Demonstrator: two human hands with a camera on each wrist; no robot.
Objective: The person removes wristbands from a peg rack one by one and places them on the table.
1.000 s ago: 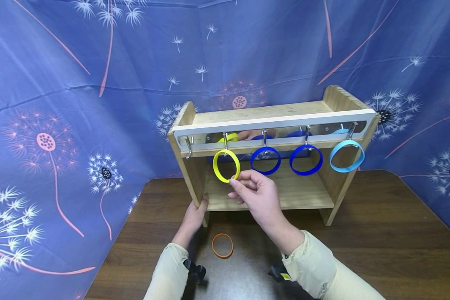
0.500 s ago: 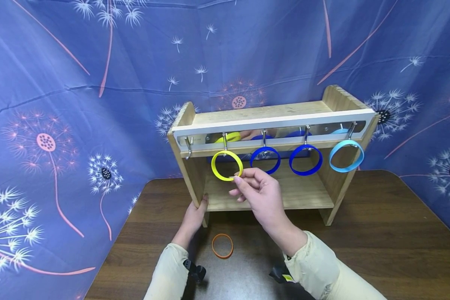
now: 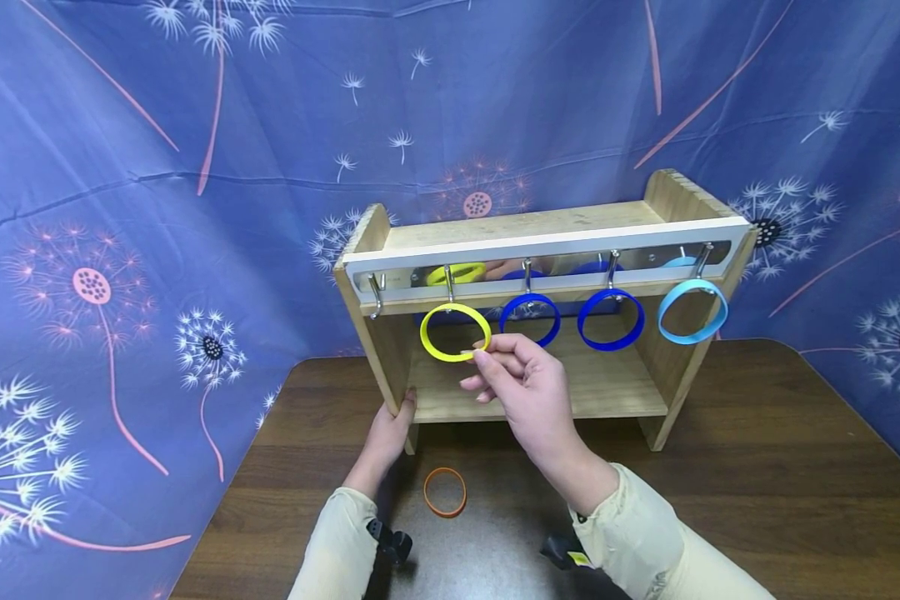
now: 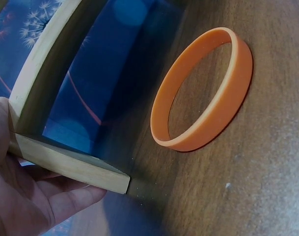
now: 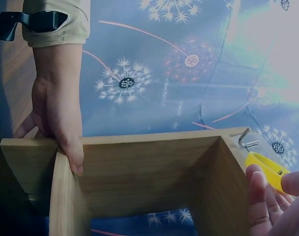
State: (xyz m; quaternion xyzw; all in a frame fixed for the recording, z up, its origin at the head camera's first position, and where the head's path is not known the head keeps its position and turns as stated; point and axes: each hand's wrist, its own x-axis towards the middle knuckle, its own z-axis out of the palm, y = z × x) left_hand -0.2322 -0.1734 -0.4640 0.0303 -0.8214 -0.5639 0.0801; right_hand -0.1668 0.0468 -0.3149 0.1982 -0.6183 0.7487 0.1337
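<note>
My right hand [image 3: 532, 392] pinches a yellow silicone wristband [image 3: 450, 357] by its lower right edge, between thumb and fingertips. The band's top overlaps the lower end of the second hook [image 3: 450, 285] from the left in the head view. Low on the left side of a small wooden shelf [image 3: 607, 392], my left hand [image 3: 386, 433] grips the panel's edge, thumb on the near face. An orange wristband [image 4: 240, 83] lies on the table in front of the shelf. In the right wrist view the yellow band is partly covered by my fingers.
Two dark blue wristbands [image 3: 611, 347] and a light blue wristband [image 3: 692, 339] hang from hooks to the right. The leftmost hook [image 3: 376, 295] is bare. A patterned blue cloth [image 3: 270, 167] hangs behind the brown wooden table [image 3: 795, 500].
My right hand has shifted slightly right and up, and the yellow wristband now looks wider, its right edge drawn rightward. My left hand has stayed on the shelf.
</note>
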